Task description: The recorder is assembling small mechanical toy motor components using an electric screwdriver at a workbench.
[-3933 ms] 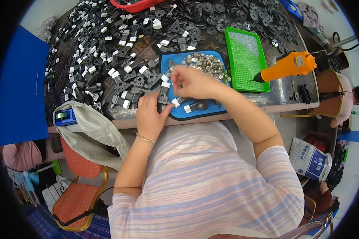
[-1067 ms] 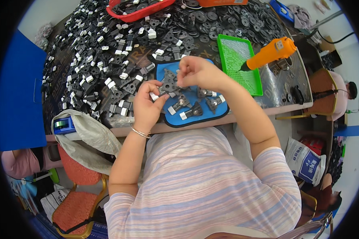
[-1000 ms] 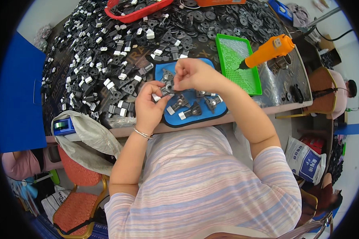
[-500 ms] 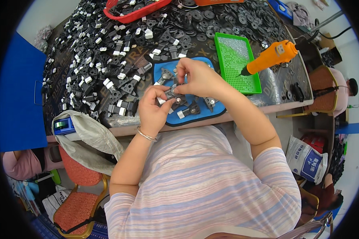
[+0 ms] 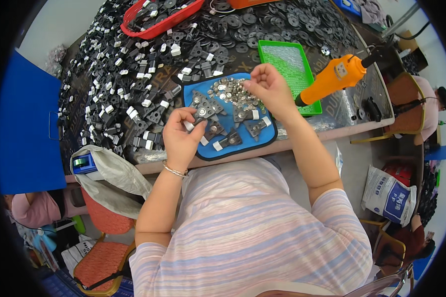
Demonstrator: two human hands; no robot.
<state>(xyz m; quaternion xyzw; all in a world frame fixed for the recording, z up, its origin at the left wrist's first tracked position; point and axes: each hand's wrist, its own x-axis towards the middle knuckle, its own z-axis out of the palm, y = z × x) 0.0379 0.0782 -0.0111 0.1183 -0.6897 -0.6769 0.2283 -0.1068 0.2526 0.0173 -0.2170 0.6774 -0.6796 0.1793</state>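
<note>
My left hand (image 5: 181,136) pinches the white end of a dark grey plastic part (image 5: 201,113) with a round metal piece on it. This part sits over the left side of a blue mat (image 5: 218,109). My right hand (image 5: 275,91) is at the mat's far right, thumb and fingertips pressed together beside a heap of small round metal pieces (image 5: 229,90). What lies between those fingertips, if anything, is too small to make out. Several similar parts with metal centres, such as one grey part with a white end (image 5: 229,140), lie on the mat between my hands.
Loose black-and-white parts (image 5: 143,74) cover the table's left side; black discs (image 5: 292,20) spread along the back. A red basket (image 5: 158,28) holds more parts. An orange electric screwdriver (image 5: 332,79) overhangs a green tray (image 5: 316,96) of small pieces. A cloth sack (image 5: 109,168) hangs at the front left.
My right hand has left the part in my left hand and moved right to the heap of metal pieces. My left hand still grips the part, slightly farther left. The view has shifted slightly.
</note>
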